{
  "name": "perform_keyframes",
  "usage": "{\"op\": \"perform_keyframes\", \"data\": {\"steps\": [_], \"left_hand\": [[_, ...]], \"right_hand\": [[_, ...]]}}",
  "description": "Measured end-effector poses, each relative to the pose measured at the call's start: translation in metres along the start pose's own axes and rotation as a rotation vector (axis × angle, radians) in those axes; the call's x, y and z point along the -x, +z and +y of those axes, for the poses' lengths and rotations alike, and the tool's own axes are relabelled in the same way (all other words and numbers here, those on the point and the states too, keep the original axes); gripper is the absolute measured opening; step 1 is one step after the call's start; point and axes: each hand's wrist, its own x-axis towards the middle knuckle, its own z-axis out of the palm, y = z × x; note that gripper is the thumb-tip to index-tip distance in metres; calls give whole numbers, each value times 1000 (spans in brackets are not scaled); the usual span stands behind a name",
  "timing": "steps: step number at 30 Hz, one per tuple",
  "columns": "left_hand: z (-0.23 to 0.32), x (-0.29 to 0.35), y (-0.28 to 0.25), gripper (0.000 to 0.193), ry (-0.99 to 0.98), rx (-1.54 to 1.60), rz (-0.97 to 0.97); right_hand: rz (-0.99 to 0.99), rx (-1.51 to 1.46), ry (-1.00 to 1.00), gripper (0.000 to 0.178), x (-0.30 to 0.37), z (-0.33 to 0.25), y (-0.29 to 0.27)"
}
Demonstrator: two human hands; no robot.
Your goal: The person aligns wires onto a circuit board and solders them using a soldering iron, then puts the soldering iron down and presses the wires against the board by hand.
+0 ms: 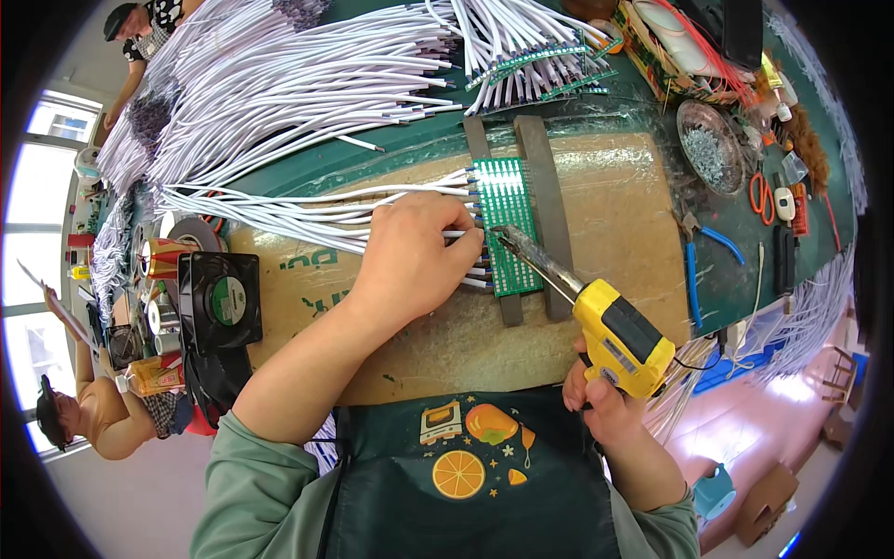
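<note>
My right hand [601, 401] is wrapped round the handle of a yellow and black soldering gun [626, 340]. Its metal tip reaches the left edge of a green circuit board [510, 224], which lies across two dark grey bars [545, 205]. Thumb and fingers of my left hand [410, 256] pinch a white cable close to that same edge, beside the tip. Several other white cables [298, 216] run in from the left, their dark ends along the board. The pinched cable's end is partly hidden by my fingers.
Under the bars lies a brown cardboard sheet [605, 177]. Bundles of white cables [307, 74] and finished-looking boards [540, 70] fill the far side. To the right are a metal bowl [710, 147], orange scissors [762, 198] and blue-handled pliers [694, 279]. A black fan [220, 298] stands left; two people work beyond.
</note>
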Motion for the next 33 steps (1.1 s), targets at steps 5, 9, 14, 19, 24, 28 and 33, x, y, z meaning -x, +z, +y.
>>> {"op": "perform_keyframes", "data": {"steps": [5,9,14,19,24,28,33], "left_hand": [[-1,-1,2,18,-6,5,4],[-1,0,2,18,0,2,16],[0,1,3,17,12,5,32],[-1,0,3,17,5,16,28],[-1,0,2,17,9,1,17],[-2,0,2,17,14,-11,10],[0,0,1,18,-6,-16,4]], "right_hand": [[-7,3,3,59,0,1,-1],[-15,8,-5,52,0,2,-2],[-7,9,18,54,2,-1,-1],[22,5,25,61,1,1,0],[-11,-106,-3,73,1,-1,-3],[-28,-155,-43,80,0,-2,-2],[13,-158,-88,83,0,1,4]]}}
